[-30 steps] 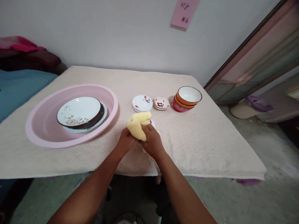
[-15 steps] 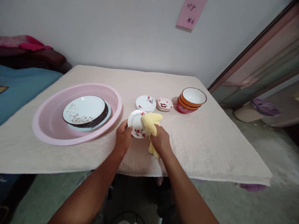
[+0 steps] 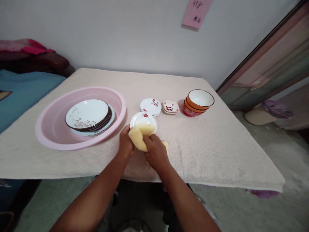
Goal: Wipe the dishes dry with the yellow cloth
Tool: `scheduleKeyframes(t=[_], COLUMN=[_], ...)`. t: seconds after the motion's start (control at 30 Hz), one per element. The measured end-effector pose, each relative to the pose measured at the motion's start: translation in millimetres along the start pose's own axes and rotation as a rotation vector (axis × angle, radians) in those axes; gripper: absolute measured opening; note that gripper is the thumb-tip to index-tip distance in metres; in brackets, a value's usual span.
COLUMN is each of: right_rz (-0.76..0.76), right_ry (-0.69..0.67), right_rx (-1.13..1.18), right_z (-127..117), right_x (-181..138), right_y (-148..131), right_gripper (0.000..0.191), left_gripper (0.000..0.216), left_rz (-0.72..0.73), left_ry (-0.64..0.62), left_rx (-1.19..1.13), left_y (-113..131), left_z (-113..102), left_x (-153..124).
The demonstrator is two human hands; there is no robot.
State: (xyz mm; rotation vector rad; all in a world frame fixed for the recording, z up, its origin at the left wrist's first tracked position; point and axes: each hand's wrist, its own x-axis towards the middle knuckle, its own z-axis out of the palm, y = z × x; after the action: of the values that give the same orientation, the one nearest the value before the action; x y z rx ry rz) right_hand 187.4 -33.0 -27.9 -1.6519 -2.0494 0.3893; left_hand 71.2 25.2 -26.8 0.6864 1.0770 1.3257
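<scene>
A small white saucer (image 3: 137,119) with red flowers is held over the near part of the table, my left hand (image 3: 126,141) gripping its left edge. My right hand (image 3: 156,151) is closed on a yellow cloth (image 3: 138,137), which presses against the saucer's front and hides its lower half. The cloth also hides some of my left fingers. Just beyond is a stack of similar flowered saucers (image 3: 151,106). To the right of that stack sit small pinkish square dishes (image 3: 171,105), one inside another.
A pink basin (image 3: 50,138) on the left holds a stack of larger plates (image 3: 89,111). Nested orange and red bowls (image 3: 199,101) stand at the right. A pale cloth (image 3: 217,154) covers the table, which meets the wall at the back.
The yellow cloth and my right hand have moved left and down across the saucer, covering its lower part. My left hand keeps its hold on the edge.
</scene>
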Motion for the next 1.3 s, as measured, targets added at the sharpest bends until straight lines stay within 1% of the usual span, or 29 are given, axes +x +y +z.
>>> scheduleKeyframes(t=[0.07,0.13,0.2,0.3,0.37,0.43,0.5,0.6,0.67,0.73,0.83,0.93,1.03,1.1,1.17,1.3], right_rz=[0.079,0.191,0.308,0.429,0.495,0.566,0.601,0.543,0.445,0.324,0.147,0.018,-0.032,-0.046,-0.062,-0.05], right_ry=[0.038,0.084,0.133,0.212,0.26,0.283,0.289,0.313,0.312,0.28,0.213,0.122,0.054,0.034,0.028,0.005], right_rx=[-0.053,-0.088,-0.068,0.076,0.186,0.251,0.291,0.386,0.423,0.403,0.342,0.318,0.31,0.319,0.336,0.323], right_z=[-1,-2,-4,-10,-14,-19,-23,-24,-23,-21,-18,-16,-16,-17,-18,-18], right_x=[3,7,12,17,20,22,24,29,31,31,24,15,9,8,7,6], right_y=[12,25,38,54,60,65,66,60,51,41,27,22,22,23,24,26], right_gripper=[0.045,0.044,0.042,0.037,0.037,0.036,0.035,0.037,0.038,0.039,0.045,0.053,0.055,0.055,0.055,0.046], left_gripper=[0.03,0.034,0.036,0.035,0.036,0.037,0.038,0.04,0.04,0.037,0.033,0.029,0.024,0.022,0.022,0.025], left_rz=[0.005,0.003,-0.002,0.021,0.055,0.092,0.128,0.158,0.142,0.099,0.017,-0.009,-0.07,-0.121,-0.137,-0.189], left_ry=[0.0,-0.001,-0.007,-0.048,-0.103,-0.166,-0.226,-0.301,-0.336,-0.35,-0.337,-0.281,-0.231,-0.208,-0.188,-0.166], left_rx=[0.022,0.062,0.11,0.188,0.253,0.319,0.376,0.438,0.455,0.434,0.348,0.322,0.254,0.183,0.146,0.09], left_y=[-1,-4,-6,-11,-14,-17,-18,-19,-20,-21,-22,-22,-23,-23,-22,-18], left_z=[1,2,4,5,5,6,8,12,14,14,12,8,7,8,10,11], left_x=[1,1,-1,-6,-10,-14,-18,-23,-26,-25,-21,-17,-17,-17,-17,-17])
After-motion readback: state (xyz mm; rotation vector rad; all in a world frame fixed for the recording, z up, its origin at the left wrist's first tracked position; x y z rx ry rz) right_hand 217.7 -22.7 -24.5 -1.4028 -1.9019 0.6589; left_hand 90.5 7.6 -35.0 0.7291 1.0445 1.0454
